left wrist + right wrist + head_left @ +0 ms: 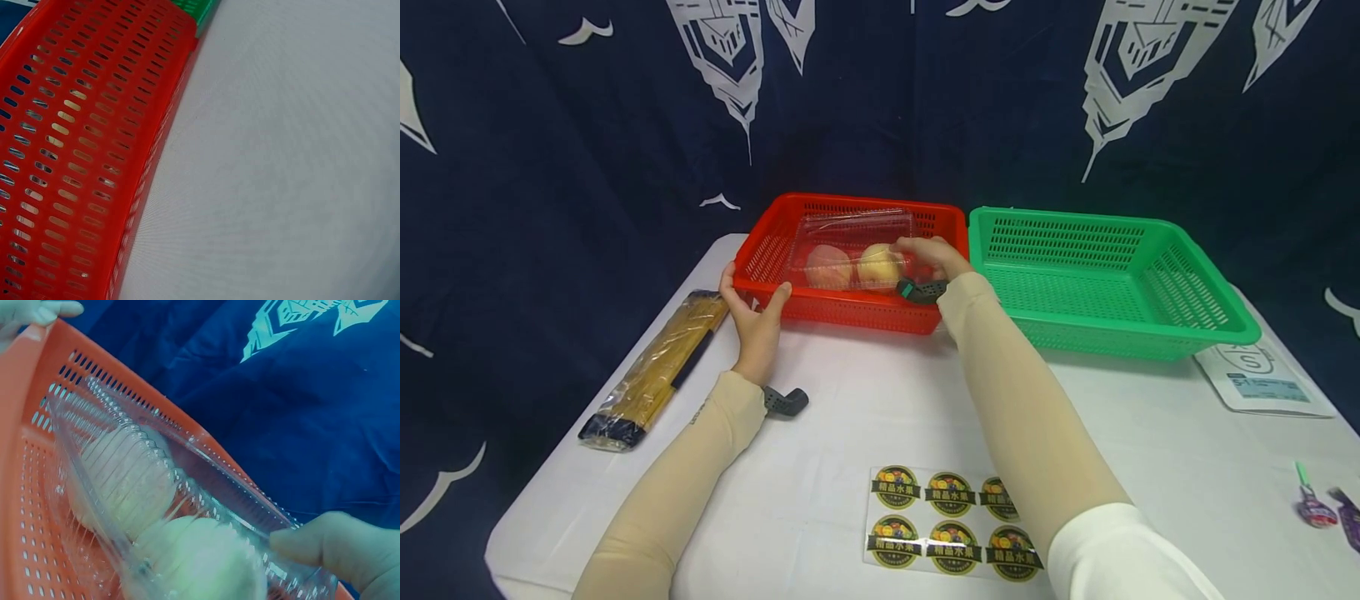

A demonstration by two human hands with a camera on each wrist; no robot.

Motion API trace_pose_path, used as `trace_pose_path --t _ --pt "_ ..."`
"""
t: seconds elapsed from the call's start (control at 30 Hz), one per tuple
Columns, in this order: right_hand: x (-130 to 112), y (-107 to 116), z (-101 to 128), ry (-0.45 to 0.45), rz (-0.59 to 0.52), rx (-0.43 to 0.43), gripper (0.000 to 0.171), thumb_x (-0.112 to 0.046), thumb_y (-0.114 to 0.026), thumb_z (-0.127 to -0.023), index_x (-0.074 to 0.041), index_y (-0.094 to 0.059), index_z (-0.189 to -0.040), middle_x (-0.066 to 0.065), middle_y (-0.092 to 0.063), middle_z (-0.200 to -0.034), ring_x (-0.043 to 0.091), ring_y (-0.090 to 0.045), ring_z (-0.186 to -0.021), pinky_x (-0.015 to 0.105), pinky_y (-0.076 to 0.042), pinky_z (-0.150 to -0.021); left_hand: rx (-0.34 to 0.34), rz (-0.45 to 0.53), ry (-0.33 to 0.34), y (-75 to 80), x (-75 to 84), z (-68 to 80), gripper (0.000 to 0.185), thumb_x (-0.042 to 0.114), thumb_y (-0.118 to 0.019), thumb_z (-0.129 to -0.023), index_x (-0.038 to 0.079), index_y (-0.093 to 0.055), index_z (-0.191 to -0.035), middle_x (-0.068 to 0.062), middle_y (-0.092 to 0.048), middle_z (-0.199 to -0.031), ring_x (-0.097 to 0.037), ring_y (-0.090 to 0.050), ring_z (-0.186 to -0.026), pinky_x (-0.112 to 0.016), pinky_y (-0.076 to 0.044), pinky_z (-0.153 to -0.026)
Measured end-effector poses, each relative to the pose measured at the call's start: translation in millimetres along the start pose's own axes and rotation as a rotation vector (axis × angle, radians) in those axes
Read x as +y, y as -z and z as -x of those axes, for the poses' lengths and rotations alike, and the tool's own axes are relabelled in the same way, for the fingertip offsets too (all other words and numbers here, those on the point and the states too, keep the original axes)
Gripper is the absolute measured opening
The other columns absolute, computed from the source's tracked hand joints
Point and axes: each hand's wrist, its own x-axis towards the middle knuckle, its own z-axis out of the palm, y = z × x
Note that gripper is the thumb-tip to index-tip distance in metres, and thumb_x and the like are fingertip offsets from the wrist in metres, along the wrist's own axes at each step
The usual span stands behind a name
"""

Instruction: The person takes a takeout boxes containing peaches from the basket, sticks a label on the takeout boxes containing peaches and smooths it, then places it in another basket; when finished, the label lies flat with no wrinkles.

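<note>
Gripping the clear plastic clamshell box of pale round fruit [852,254] inside the red slotted plastic basket [760,250].
Right hand [928,257] pinches the box's right end, long axis running left-right; left hand [754,321] clasps the basket's near-left corner.

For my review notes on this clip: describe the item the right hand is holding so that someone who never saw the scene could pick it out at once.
Two plastic baskets stand side by side at the back of the white table; look in the red basket on the left, not the green basket. The right hand grips a clear plastic clamshell box there. It is the only see-through container, with two round pale fruits inside.
</note>
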Motion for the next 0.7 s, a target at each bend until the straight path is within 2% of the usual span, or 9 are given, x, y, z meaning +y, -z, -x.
trace_pose_path --t 0.13,0.17,0.3,0.43,0.63,0.7 --pt "0.3 0.2 -1.7 0.058 0.015 0.004 0.062 -0.038 -0.061 -0.103 -0.004 -0.053 -0.155 0.018 -0.039 -0.170 0.036 -0.040 -0.152 0.046 -0.046 -0.119 0.001 -0.006 -0.002 0.4 0.2 0.1 0.088 0.014 -0.071 -0.103 0.026 -0.013 -0.167 -0.009 -0.023 -0.171 -0.022 -0.029 -0.155 -0.037 -0.041 -0.123" --pt "0.4 0.3 -2.0 0.069 0.022 0.003 0.062 -0.037 -0.061 -0.103 -0.004 -0.051 -0.154 0.018 -0.040 -0.169 0.037 -0.042 -0.151 0.047 -0.047 -0.118 0.002 -0.006 -0.001 0.5 0.2 0.1 0.088 0.014 -0.071 -0.103 0.026 -0.013 -0.167 -0.009 -0.023 -0.171 -0.022 -0.028 -0.155 -0.037 -0.041 -0.123" --pt "0.8 0.1 -1.1 0.084 0.011 0.001 0.069 -0.035 -0.065 -0.100 -0.004 -0.035 -0.154 0.017 -0.035 -0.168 0.038 -0.045 -0.146 0.049 -0.047 -0.118 0.006 -0.001 -0.001 0.8 -0.6 0.1 0.087 0.014 -0.071 -0.103 0.025 -0.014 -0.167 -0.009 -0.024 -0.171 -0.022 -0.029 -0.155 -0.037 -0.041 -0.123" --pt "0.3 -1.2 -0.1 0.091 -0.016 0.003 0.084 -0.035 -0.068 -0.098 -0.011 -0.019 -0.162 0.017 -0.028 -0.167 0.042 -0.044 -0.144 0.052 -0.046 -0.119 0.005 0.007 0.003 0.9 -0.8 -0.1 0.087 0.014 -0.071 -0.103 0.026 -0.014 -0.167 -0.008 -0.024 -0.171 -0.023 -0.029 -0.156 -0.036 -0.042 -0.122" --pt "-1.0 -2.4 -0.6 0.153 -0.029 0.024 0.106 -0.032 -0.066 -0.097 -0.025 0.008 -0.172 0.018 -0.014 -0.175 0.047 -0.040 -0.149 0.058 -0.046 -0.118 0.006 0.005 0.008 0.5 -0.7 -1.3 0.087 0.014 -0.072 -0.102 0.029 -0.015 -0.166 -0.008 -0.024 -0.171 -0.025 -0.028 -0.157 -0.035 -0.043 -0.121" --pt "-1.2 -2.6 -0.8 0.174 -0.029 0.016 0.106 -0.031 -0.064 -0.097 -0.028 0.009 -0.173 0.015 -0.011 -0.178 0.046 -0.035 -0.152 0.059 -0.045 -0.118 0.007 0.004 0.010 0.6 -1.0 -1.6 0.087 0.014 -0.073 -0.102 0.029 -0.015 -0.166 -0.007 -0.024 -0.171 -0.024 -0.027 -0.157 -0.035 -0.042 -0.122"
